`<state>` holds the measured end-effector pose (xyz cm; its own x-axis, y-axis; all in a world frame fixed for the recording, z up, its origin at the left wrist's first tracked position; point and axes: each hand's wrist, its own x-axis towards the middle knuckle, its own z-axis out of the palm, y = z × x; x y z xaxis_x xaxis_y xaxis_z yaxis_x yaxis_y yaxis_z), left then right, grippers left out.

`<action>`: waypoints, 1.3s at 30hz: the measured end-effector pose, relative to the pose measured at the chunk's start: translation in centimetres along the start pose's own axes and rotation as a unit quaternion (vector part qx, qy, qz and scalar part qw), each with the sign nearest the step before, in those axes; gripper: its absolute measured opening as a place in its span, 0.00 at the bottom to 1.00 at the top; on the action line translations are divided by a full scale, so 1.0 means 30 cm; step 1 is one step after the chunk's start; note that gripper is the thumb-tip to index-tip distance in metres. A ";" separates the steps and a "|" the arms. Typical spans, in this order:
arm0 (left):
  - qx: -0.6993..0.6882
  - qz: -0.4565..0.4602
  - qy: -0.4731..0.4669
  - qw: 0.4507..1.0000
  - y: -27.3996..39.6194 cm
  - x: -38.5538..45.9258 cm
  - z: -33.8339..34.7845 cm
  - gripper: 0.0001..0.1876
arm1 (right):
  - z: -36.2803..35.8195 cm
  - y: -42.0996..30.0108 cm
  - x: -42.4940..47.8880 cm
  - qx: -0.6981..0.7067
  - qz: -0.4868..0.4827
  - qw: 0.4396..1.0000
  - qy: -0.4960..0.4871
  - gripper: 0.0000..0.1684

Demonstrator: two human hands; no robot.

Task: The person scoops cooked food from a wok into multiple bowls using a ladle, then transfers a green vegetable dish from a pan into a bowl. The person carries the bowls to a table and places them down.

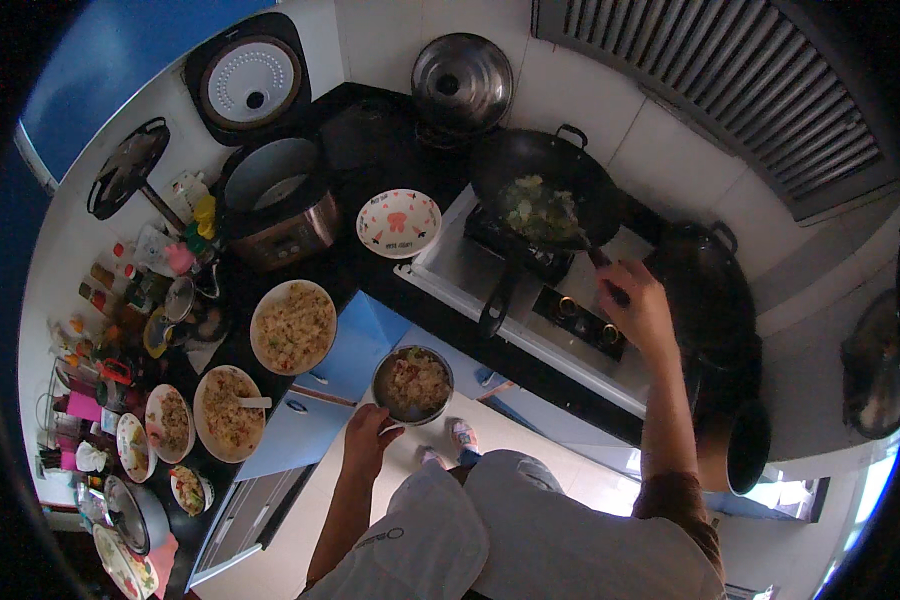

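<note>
A round metal bowl (412,385) of fried rice hangs over the floor, gripped at its near-left rim by my left hand (371,433). My right hand (633,297) is closed around the handle of a cooking utensil (598,256) that reaches into a black wok (487,161). Green vegetable pieces (534,211) lie in the wok, which sits on the left burner of a gas stove (435,251). The kind of utensil head is hidden among the food. Just left of the stove stands an empty white bowl with pink patterns (398,223).
An open rice cooker (277,217) stands in the counter's corner. Plates of fried rice (295,327), smaller dishes and a lidded pot (136,514) line the left counter. A metal lid (462,82) leans on the wall. A second black wok (701,292) is to the right, beneath the range hood (712,90).
</note>
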<state>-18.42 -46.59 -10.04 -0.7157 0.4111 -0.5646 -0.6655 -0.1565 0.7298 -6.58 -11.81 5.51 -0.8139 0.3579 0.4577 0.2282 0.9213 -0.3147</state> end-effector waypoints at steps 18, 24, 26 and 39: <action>0.021 -0.004 -0.011 1.000 0.006 0.007 -0.024 0.07 | -0.114 -0.016 0.023 0.089 0.002 0.991 -0.104 0.10; 0.022 -0.009 -0.015 1.000 0.001 0.031 -0.014 0.07 | -0.322 -0.169 -0.029 0.010 -0.037 0.990 -0.138 0.12; 0.024 -0.011 -0.018 0.999 -0.003 0.033 -0.014 0.07 | -0.249 -0.135 -0.014 -0.011 -0.043 0.992 -0.120 0.10; 0.031 -0.014 -0.022 0.999 -0.022 0.005 -0.030 0.11 | 0.235 0.227 0.111 -0.041 -0.029 0.998 0.037 0.14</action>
<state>-18.28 -47.25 -10.96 -0.6859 0.4539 -0.5688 -0.6702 -0.0896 0.7368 -11.50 -5.42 -0.99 -0.7857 0.3113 0.5346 0.2273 0.9490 -0.2186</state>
